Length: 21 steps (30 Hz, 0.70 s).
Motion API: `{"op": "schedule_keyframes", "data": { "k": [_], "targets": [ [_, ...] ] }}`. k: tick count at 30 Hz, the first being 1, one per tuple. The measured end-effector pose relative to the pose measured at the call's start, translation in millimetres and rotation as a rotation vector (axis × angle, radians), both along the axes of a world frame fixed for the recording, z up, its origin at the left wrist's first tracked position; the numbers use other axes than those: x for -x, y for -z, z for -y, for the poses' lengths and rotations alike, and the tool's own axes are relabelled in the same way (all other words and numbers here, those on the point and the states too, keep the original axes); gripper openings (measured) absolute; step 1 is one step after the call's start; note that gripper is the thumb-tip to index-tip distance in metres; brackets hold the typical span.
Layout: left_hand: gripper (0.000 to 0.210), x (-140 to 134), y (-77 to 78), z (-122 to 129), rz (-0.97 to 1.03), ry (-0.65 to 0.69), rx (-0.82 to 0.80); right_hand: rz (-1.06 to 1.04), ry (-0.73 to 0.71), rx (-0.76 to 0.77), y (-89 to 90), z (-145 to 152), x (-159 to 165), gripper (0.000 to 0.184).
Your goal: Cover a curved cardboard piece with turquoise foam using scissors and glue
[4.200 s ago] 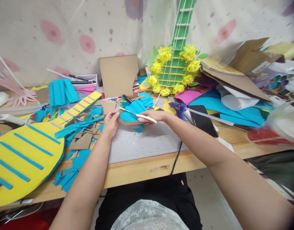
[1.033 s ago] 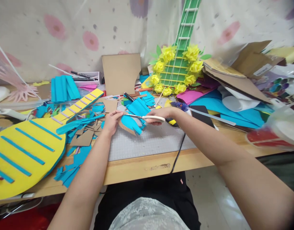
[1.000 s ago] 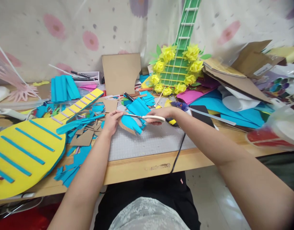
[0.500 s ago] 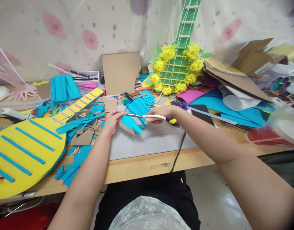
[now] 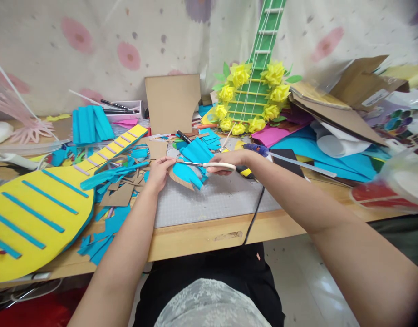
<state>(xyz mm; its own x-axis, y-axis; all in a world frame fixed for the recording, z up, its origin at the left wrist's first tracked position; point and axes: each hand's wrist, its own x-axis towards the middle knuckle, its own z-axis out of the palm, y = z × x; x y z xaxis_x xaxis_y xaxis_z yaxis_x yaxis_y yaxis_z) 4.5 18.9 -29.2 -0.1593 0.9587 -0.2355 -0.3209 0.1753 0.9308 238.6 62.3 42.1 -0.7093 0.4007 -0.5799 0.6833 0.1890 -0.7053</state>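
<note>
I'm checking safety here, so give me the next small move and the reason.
I'd likely shift the left hand slightly away from the scissors before cutting: held in the right hand, they point toward it, their tips ending close to where it pinches the blue piece.

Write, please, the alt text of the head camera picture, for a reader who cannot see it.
A person's right hand holds white-handled scissors, blades pointing toward the left hand, which pinches a blue-and-brown piece over a gray mat. Blue scraps and a yellow guitar-shaped craft lie at left; behind stands a green one with yellow flowers.
</note>
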Motion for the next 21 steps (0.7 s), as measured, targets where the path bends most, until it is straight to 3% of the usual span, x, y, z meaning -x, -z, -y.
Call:
{"op": "schedule_keyframes", "data": {
  "k": [11, 21],
  "targets": [
    [0.024, 0.1, -1.8, 0.7, -0.003, 0.016, 0.010, -0.034, -0.042, 0.016, 1.8, -1.0, -1.9, 0.055],
    [0.025, 1.0, -1.6, 0.8, -0.025, 0.018, 0.016, -0.027, 0.035, 0.031, 3.6, -2.3, -4.0, 0.056]
  ]
}}
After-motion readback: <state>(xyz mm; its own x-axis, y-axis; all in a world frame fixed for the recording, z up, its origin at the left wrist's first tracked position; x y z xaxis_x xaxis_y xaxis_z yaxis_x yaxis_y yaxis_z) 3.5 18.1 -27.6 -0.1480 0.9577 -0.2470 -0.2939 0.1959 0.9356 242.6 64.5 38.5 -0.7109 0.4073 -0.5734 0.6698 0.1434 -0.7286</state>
